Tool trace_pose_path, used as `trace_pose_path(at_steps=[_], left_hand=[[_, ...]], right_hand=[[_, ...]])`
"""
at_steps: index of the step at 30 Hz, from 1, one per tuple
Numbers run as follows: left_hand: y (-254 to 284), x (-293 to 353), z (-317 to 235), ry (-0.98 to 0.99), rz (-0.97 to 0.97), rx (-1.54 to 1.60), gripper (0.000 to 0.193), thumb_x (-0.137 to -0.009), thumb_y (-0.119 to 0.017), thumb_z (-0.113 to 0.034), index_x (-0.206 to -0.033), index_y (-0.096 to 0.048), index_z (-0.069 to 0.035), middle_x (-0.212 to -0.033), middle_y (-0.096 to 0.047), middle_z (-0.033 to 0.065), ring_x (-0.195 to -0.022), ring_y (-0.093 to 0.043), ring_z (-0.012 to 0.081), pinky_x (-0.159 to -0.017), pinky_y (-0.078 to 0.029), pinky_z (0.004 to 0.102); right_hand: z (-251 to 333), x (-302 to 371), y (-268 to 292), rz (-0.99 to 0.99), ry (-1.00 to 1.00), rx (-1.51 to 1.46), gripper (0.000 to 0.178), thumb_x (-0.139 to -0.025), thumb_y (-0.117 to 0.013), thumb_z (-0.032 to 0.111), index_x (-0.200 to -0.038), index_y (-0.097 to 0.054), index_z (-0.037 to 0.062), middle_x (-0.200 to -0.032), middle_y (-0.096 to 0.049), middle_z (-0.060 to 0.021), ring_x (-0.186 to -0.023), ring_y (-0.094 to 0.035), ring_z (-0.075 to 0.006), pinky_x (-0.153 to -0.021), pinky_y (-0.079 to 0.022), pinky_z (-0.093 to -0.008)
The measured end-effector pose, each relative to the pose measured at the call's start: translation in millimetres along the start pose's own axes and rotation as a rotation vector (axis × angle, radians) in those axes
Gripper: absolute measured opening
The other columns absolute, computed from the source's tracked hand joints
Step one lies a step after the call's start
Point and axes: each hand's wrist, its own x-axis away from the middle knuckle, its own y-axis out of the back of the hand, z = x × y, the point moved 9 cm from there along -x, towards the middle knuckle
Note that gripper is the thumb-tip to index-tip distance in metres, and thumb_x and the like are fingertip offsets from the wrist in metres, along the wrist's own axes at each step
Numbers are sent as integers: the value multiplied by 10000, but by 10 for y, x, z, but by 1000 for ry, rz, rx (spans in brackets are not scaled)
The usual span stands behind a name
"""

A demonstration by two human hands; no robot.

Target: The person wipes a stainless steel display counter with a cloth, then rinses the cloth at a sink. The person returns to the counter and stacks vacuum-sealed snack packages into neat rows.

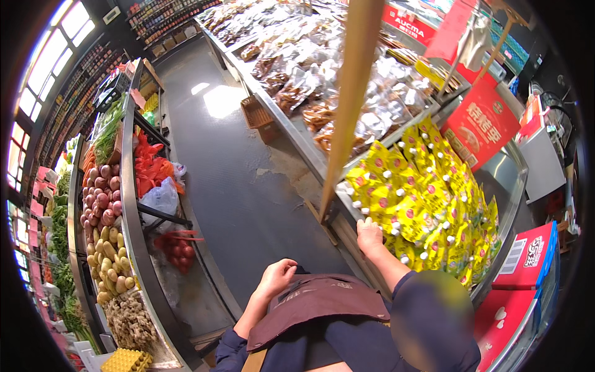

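Observation:
My left hand (277, 279) hangs in front of my maroon apron (316, 304), its fingers curled in, with no object visible in it. My right hand (370, 235) is at the near left edge of a bin full of yellow spouted pouches (427, 198) with white caps. Its fingers are bent at the rim, right beside the closest pouches. Whether they grip a pouch or the edge is hidden by the back of the hand.
A wooden post (353, 93) rises at the bin's left corner. Beyond it, clear-bagged goods (365, 87) cover a long counter. Across the grey aisle floor (223, 167) stands a rack with red onions (102, 195), potatoes (111, 263) and ginger (131, 321). Red boxes (517, 260) sit at right.

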Motion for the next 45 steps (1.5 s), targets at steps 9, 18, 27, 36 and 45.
trace_pose_path(at_steps=[9,18,27,36,45], left_hand=[[1575,-347,1353,150,-169,294,134,-902,-580,-110,-901,-631,13,-734,-653,65,-648,-621,113,-600,-510,257],[2096,-1384,1218,130,-81,273,396,-894,-621,-314,-628,-573,-24,-512,-528,13,-475,-492,75,-459,-410,268],[2915,-3041,721,-22,-4,259,341,-873,-661,-256,-647,-548,-27,-536,-547,16,-496,-496,78,-484,-418,247],[2932,-4095,-522,-259,632,561,677,-779,-751,-171,-1340,-391,-48,-1252,-522,108,-1143,-510,190,-961,-413,329],[2927,-5121,-906,-437,859,-42,406,-845,-693,-180,-1170,-551,17,-994,-658,79,-906,-589,112,-810,-491,281]], right_hand=[[1735,-597,174,231,137,-821,262,-707,-670,96,-965,-664,138,-945,-584,-144,-921,-606,-314,-817,-498,-407],[2396,-1423,338,152,199,-680,272,-782,-657,327,-864,-626,69,-926,-587,-123,-874,-600,-295,-751,-489,-384],[2698,-2787,745,70,45,-1007,334,-778,-674,370,-805,-649,38,-805,-633,-139,-760,-624,-290,-687,-486,-369],[3159,-3646,1253,124,147,-1678,243,-845,-660,226,-976,-624,25,-876,-656,-68,-836,-622,-145,-759,-489,-289],[2822,-4101,1365,-411,-246,-1318,246,-862,-641,172,-1059,-608,30,-981,-606,-115,-913,-593,-188,-811,-473,-307]])
